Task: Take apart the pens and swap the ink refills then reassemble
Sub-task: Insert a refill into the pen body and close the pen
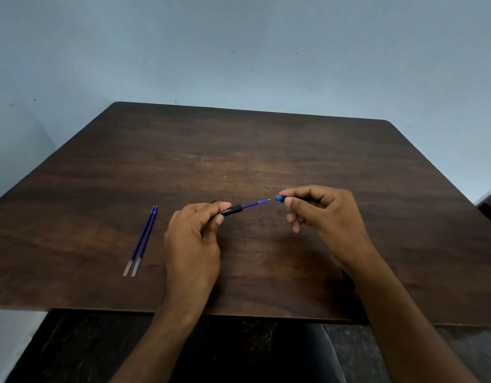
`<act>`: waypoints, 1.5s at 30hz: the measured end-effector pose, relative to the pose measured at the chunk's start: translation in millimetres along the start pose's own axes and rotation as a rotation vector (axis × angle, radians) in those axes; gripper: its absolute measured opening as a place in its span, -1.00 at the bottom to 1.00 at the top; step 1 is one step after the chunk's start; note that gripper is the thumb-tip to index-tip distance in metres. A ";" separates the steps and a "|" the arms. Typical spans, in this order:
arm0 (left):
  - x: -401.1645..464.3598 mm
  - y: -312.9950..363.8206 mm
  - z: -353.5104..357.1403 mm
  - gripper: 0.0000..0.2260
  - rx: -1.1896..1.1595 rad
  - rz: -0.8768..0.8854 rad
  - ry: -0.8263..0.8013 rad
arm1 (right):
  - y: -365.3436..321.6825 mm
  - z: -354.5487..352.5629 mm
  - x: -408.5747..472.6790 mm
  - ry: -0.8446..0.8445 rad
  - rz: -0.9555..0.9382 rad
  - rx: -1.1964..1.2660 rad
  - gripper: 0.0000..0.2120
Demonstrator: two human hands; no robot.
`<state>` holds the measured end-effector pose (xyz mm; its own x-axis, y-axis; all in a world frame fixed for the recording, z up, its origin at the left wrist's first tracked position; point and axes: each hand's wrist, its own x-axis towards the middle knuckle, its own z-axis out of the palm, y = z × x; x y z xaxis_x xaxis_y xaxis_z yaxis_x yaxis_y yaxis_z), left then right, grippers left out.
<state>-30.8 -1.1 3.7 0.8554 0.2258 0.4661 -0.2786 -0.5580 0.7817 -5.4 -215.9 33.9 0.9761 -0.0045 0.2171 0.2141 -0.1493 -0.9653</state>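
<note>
We find one pen barrel [230,210], black with small pale lettering along its side, held above the middle of the worktop [266,150] and lying nearly level, its open end towards the right. A blue refill [256,204] stands out of that open end, and its fine metal point faces right. Just beyond the point, and apart from it, is a small blue tip piece [279,198]; we cannot tell its exact shape, since fingers cover part of it.

Two spare refills [141,241] lie on the worktop well to the left of the hands. They lie side by side and touching or nearly so, dark blue for most of their length, with pale clear ends nearest the person and their points away.

We see no containers on the worktop.

The left hand [192,244] is curled round the rear part of the pen barrel, with the thumb laid along the top and the fingers wrapped beneath. The right hand [321,214] pinches the tip piece between thumb and forefinger, with the other fingers loosely curled below and holding nothing. Both forearms reach in over the near edge of the dark wooden worktop.
</note>
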 end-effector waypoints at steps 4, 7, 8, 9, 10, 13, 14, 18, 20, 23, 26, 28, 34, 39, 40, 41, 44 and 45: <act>-0.1 0.9 -0.2 -0.73 0.018 0.005 -0.006 | 0.4 0.6 0.9 -0.013 -0.009 -0.004 -0.88; 0.0 1.4 -0.7 -0.73 0.022 0.000 -0.017 | 0.3 0.4 1.2 -0.027 -0.010 -0.023 -0.88; 0.2 1.7 -0.6 -0.73 0.026 0.000 -0.022 | 0.3 0.7 1.5 -0.032 -0.008 -0.030 -0.88; 0.2 1.9 -0.6 -0.73 0.030 0.003 -0.028 | 0.4 0.8 1.5 -0.037 -0.003 -0.039 -0.88; 0.4 2.2 -0.5 -0.73 0.032 0.007 -0.031 | 0.4 1.2 1.5 -0.042 0.000 -0.048 -0.87; 0.5 2.6 -0.9 -0.73 0.022 0.010 -0.025 | -0.1 1.5 0.9 -0.052 -0.001 -0.069 -0.87; 0.3 2.8 -1.0 -0.73 0.022 0.009 -0.024 | -0.4 1.6 0.7 -0.055 -0.001 -0.072 -0.87; 0.5 3.2 -0.7 -0.72 0.038 0.018 -0.034 | -1.1 3.7 0.8 -0.076 -0.007 -0.099 -0.87; 0.3 2.9 -1.0 -0.72 0.045 0.012 -0.039 | -0.4 4.9 1.2 -0.077 -0.011 -0.114 -0.87; 0.0 2.5 -1.6 -0.72 0.041 0.000 -0.032 | 0.9 4.1 1.2 -0.060 -0.013 -0.102 -0.87; -0.2 2.4 -1.8 -0.73 0.045 0.012 -0.025 | 2.5 1.1 1.6 -0.014 -0.013 -0.058 -0.86; -0.1 2.1 -1.4 -0.73 0.043 0.014 -0.033 | 3.1 -0.1 2.1 0.003 -0.015 -0.039 -0.86; -0.4 2.7 -2.1 -0.73 0.038 0.018 -0.041 | 1.6 2.4 1.9 -0.022 -0.021 -0.051 -0.86; -0.4 3.9 -2.2 -0.73 0.049 0.022 -0.040 | 0.8 2.6 2.5 -0.017 -0.013 -0.064 -0.86; -0.4 3.8 -2.2 -0.73 0.048 0.023 -0.042 | 0.6 2.6 2.3 -0.025 -0.010 -0.068 -0.86; -0.5 3.6 -2.0 -0.73 0.046 0.024 -0.044 | 0.4 2.4 2.0 -0.035 -0.006 -0.075 -0.86; -0.6 2.8 -1.5 -0.73 0.043 0.010 -0.048 | 0.7 1.9 1.6 -0.029 -0.001 -0.079 -0.86; -0.6 2.5 -1.4 -0.73 0.043 0.010 -0.047 | 1.1 1.5 1.8 -0.023 0.000 -0.079 -0.86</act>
<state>-32.6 -1.5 6.0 0.8725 0.1834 0.4529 -0.2689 -0.5937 0.7585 -3.4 -214.6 33.0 0.9768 0.0183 0.2133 0.2118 -0.2271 -0.9506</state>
